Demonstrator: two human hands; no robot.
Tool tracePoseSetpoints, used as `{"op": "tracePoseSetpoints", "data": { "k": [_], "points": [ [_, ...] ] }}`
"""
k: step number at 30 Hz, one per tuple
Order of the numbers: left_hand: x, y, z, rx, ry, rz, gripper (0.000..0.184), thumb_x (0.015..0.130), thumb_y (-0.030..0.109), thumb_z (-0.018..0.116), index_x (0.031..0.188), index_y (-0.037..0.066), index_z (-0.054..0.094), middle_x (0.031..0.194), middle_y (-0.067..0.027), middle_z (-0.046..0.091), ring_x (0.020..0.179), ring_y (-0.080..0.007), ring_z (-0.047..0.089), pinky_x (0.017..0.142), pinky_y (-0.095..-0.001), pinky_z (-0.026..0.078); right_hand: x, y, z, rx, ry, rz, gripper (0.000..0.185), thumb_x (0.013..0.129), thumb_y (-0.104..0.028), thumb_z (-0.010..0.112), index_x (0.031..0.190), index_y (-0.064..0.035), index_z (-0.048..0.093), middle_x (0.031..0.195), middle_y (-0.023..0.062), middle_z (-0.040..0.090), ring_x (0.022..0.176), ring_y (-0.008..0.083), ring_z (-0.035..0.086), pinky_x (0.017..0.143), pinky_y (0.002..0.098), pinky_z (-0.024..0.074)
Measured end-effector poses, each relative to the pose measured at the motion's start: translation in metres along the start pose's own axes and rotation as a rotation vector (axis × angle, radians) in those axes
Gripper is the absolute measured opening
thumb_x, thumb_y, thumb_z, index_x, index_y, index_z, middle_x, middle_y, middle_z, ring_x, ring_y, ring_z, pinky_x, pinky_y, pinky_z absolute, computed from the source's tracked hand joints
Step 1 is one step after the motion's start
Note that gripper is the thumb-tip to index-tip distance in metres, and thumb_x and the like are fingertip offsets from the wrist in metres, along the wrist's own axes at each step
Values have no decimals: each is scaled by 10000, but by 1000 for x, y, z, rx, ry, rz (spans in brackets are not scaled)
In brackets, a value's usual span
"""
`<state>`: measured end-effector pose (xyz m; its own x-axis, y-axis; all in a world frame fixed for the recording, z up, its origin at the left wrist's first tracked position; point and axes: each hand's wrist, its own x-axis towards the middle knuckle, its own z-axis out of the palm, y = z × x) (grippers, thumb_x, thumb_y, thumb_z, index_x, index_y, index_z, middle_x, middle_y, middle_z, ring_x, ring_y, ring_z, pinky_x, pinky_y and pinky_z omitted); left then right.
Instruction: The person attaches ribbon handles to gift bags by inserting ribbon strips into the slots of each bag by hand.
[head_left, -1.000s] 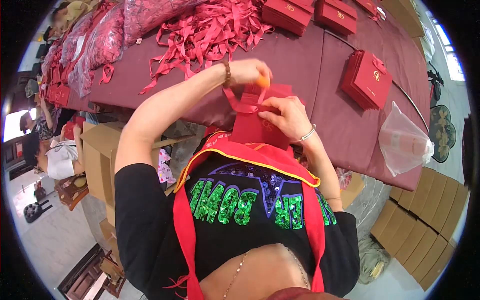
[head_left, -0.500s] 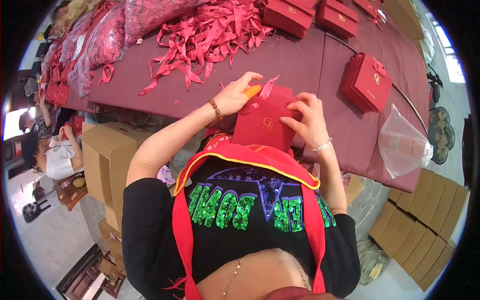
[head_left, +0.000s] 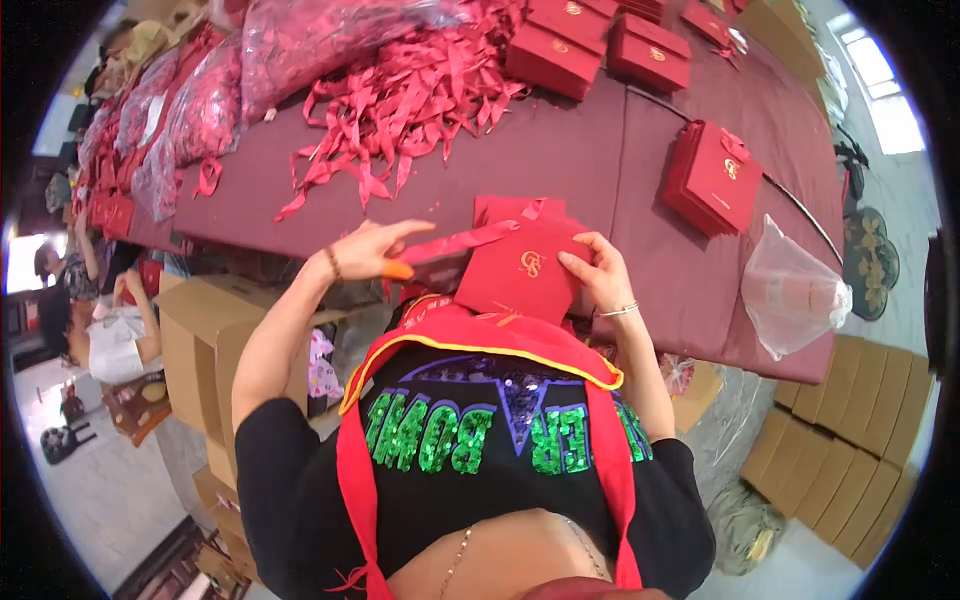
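Note:
A flat red paper bag (head_left: pixel 515 275) with a gold monogram lies at the table's front edge, against my apron (head_left: pixel 480 335). Part of another red panel shows behind its top. A red ribbon (head_left: pixel 462 241) runs from the bag's upper part to my left hand (head_left: pixel 372 250), stretched out leftward. The ribbon's end is pinched low in that hand, by the thumb with an orange cover (head_left: pixel 397 270); the index finger points out. My right hand (head_left: pixel 600 270) grips the bag's right edge, thumb on the front.
Loose red ribbons (head_left: pixel 400 120) are heaped at the back, beside filled plastic bags (head_left: pixel 300 50). Stacked red bags (head_left: pixel 712 178) stand on the right of the cloth-covered table (head_left: pixel 570 150), near a clear plastic bag (head_left: pixel 795 290) and a cable. Cardboard boxes (head_left: pixel 215 320) flank the table; people sit at left.
My left hand has moved from the bag's top left corner out to the left and down, drawing the ribbon taut. My right hand still holds the bag's right side.

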<state>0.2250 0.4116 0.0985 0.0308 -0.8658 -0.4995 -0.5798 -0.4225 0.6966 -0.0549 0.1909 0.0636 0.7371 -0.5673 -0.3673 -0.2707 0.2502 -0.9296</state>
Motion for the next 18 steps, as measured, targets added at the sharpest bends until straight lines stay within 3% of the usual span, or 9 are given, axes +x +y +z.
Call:
{"op": "tracePoseSetpoints", "data": {
  "k": [4, 5, 6, 8, 9, 10, 12, 16, 18],
  "points": [
    [-21, -19, 3, -482, 193, 25, 582, 767, 80, 696, 1293, 107, 449, 708, 66, 433, 628, -44, 393, 567, -217, 340, 7, 12, -2, -159, 54, -53, 301, 800, -123, 674, 1060, -18, 564, 889, 53, 637, 797, 111, 587, 710, 259, 482],
    [-28, -18, -2, -706, 213, 10, 547, 742, 28, 700, 1237, 99, 480, 767, 59, 488, 659, -32, 423, 573, -197, 329, 10, 16, -5, -280, 42, -59, 329, 796, -153, 675, 1078, -24, 563, 886, 68, 638, 792, 116, 585, 710, 269, 479],
    [-34, -31, -4, -810, 263, -11, 533, 740, 6, 682, 1226, 90, 481, 826, 8, 575, 704, -77, 526, 626, -214, 404, 13, 19, -8, -271, 60, -41, 329, 796, -153, 675, 1078, -24, 563, 886, 68, 638, 792, 116, 585, 710, 269, 479],
    [-36, -43, -3, -1265, 315, 270, 516, 743, 32, 689, 1215, 57, 481, 919, -47, 622, 815, -154, 597, 760, -282, 471, 13, 27, -9, -262, 20, -76, 285, 832, -111, 661, 1077, -30, 539, 908, 15, 603, 809, 72, 557, 694, 220, 472],
    [-33, -36, -1, -1271, 304, 263, 516, 743, 32, 689, 1215, 57, 481, 919, -47, 622, 815, -154, 597, 760, -282, 471, 7, 17, -7, -361, 24, -57, 267, 848, -117, 645, 1076, -33, 535, 911, 10, 597, 793, 74, 556, 685, 214, 470],
    [-31, -21, -2, -1374, 345, 426, 476, 766, 47, 673, 1205, 41, 487, 971, -66, 619, 881, -189, 598, 826, -329, 463, 5, 16, -7, -360, 27, -48, 267, 848, -117, 645, 1076, -33, 535, 911, 10, 597, 793, 74, 556, 685, 214, 470],
    [-26, -4, -3, -1472, 394, 594, 439, 789, 62, 656, 1195, 26, 493, 1023, -85, 617, 947, -223, 599, 893, -375, 455, 4, 14, -5, -148, -51, 119, 265, 853, -120, 637, 1081, -34, 534, 908, 4, 590, 780, 73, 548, 679, 218, 470],
    [7, 36, -12, -1372, 497, 587, 222, 871, 69, 555, 1089, 40, 587, 1046, -81, 606, 971, -248, 580, 910, -380, 422, 7, 12, -3, -216, -62, 67, 276, 850, -118, 637, 1090, -35, 528, 915, 5, 592, 779, 76, 544, 677, 225, 473],
    [23, 84, -8, -35, 775, 533, 149, 884, 83, 533, 995, 37, 622, 1031, -63, 606, 944, -190, 571, 863, -296, 423, 8, 16, 1, -337, -15, -100, 390, 813, -212, 658, 1138, -45, 520, 811, 98, 589, 732, 142, 539, 684, 286, 460]
  ]
}}
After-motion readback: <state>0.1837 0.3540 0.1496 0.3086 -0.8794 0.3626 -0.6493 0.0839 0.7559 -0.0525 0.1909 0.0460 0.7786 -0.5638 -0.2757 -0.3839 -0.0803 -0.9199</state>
